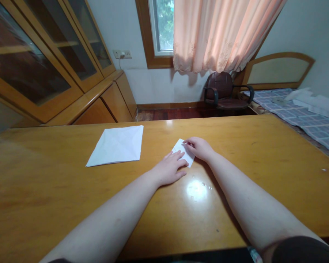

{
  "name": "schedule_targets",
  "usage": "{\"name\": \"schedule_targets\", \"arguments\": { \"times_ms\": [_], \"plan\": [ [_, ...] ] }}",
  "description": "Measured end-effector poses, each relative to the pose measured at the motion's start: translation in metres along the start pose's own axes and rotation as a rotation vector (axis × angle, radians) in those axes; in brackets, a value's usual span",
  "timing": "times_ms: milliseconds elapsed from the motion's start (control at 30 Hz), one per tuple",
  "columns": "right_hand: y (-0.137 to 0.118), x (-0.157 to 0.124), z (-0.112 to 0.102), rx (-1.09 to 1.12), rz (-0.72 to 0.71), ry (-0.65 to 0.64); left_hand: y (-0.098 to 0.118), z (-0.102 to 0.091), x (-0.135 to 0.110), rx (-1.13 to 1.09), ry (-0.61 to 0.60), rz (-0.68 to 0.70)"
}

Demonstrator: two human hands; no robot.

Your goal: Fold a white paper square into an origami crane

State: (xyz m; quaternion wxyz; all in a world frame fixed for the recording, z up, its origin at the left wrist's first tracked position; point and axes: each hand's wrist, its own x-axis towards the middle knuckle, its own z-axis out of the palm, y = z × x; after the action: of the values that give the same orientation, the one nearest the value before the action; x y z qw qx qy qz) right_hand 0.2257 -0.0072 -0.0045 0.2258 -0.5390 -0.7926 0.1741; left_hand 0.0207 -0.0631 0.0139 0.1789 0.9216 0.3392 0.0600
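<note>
A small folded piece of white paper lies on the wooden table between my hands. My left hand rests with fingers spread over its near left part, pressing it to the table. At its right side, my right hand pinches an edge or flap of the same paper between thumb and forefinger. Parts of the paper are hidden under the fingers. To the left, apart from both hands, lies a flat stack of larger white paper sheets with faint creases.
The glossy table has a few water drops near my right forearm and a tiny white scrap at the right. Beyond it stand a glass-door cabinet, a brown armchair and a bed.
</note>
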Motion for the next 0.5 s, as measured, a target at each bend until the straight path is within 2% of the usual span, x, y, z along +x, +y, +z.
{"name": "schedule_targets", "arguments": {
  "times_ms": [300, 500],
  "plan": [
    [0.0003, 0.0022, 0.0012, -0.007, -0.032, -0.088, -0.0035, 0.0015, 0.0002, -0.024, 0.005, 0.024],
    [0.0003, 0.0026, 0.0015, 0.03, 0.072, -0.08, -0.0031, -0.0003, -0.0004, -0.072, -0.03, 0.053]
  ]
}}
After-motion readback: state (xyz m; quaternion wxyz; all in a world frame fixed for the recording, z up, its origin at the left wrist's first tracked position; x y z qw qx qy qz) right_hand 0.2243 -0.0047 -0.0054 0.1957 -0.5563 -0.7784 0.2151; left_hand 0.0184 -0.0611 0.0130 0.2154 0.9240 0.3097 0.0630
